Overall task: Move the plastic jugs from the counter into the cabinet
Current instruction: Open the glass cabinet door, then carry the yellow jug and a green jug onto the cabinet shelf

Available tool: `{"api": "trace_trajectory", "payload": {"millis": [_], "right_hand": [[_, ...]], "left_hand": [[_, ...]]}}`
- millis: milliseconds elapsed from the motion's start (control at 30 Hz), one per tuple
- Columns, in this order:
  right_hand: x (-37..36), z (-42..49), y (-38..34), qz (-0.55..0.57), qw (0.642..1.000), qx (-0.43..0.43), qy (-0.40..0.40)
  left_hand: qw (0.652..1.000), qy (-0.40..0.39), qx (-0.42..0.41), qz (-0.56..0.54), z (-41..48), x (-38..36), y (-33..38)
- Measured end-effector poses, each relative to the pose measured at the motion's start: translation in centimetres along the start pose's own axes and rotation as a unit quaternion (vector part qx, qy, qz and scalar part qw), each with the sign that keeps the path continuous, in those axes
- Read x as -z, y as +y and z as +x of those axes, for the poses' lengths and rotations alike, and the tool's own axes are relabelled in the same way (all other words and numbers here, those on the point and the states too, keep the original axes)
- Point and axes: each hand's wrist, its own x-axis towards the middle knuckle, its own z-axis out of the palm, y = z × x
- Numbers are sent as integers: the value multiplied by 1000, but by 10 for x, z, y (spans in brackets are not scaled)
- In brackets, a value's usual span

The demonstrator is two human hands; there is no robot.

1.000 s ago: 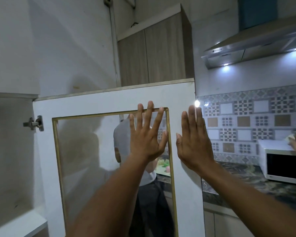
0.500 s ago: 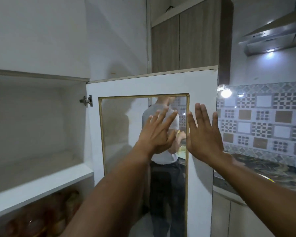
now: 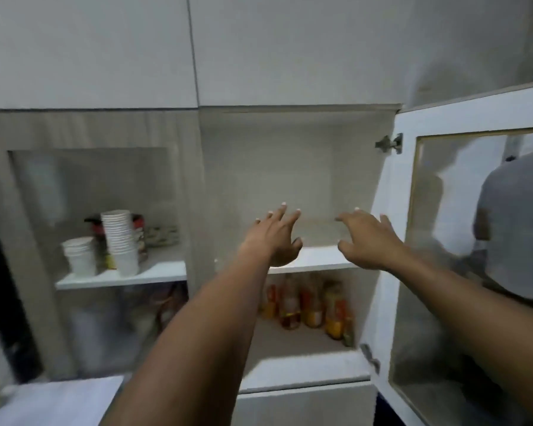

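My left hand point(image 3: 273, 238) and right hand point(image 3: 371, 241) reach, fingers spread and holding nothing, toward the cabinet's bare upper shelf point(image 3: 317, 259). Bottles point(image 3: 308, 305) stand below (blurred); its glass door point(image 3: 462, 241) hangs open at right.

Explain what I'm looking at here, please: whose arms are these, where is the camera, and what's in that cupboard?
There is no machine here. A person wears a wide-angle camera on the head, so you see their own two bare arms reaching forward. The left hand and right hand are both open and empty, held up in front of the cabinet. Its glass door is swung open to the right and reflects a person. The upper shelf looks bare, while the compartment below holds several bottles, too blurred to identify. Behind the closed glass door on the left stand stacks of white cups. No plastic jugs show in this view.
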Motion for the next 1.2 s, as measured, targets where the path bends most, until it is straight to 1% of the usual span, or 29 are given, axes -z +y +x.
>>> {"api": "trace_trajectory", "payload": {"millis": [67,167,333,433,533,633,700,733,833,967,1000,1067,1200], "right_hand": [[-26,26,-65,10,998,59,-17],[-61,57,-172,53,988,136,-40],[-121,77,-358,157,949,249,-110],[-153,70,-452,196,919,301,-162],[-188,63,-531,217,894,341,-194],[-226,56,-595,231,871,361,-240],[-256,56,-629,234,859,367,-270],[-270,58,-642,237,855,364,-283],[-321,71,-680,263,840,341,-331],[-392,100,-727,281,824,294,-394],[-409,107,-740,284,820,284,-408],[-443,121,-766,288,814,269,-427],[-495,143,-812,312,799,227,-461]], "left_hand": [[997,-14,74,12,-34,2,-76],[983,-32,182,15,-93,8,-185],[939,-27,343,7,-208,26,-344],[908,-30,419,2,-282,27,-410],[870,-26,492,-5,-351,17,-462],[829,-18,558,-41,-401,3,-499],[799,2,597,-75,-423,-11,-519],[782,16,616,-95,-430,-19,-526],[715,57,678,-161,-441,-52,-550],[637,67,738,-211,-438,-114,-583],[613,74,754,-226,-436,-129,-589],[552,107,781,-270,-432,-162,-607],[419,219,818,-326,-415,-208,-639]]}}
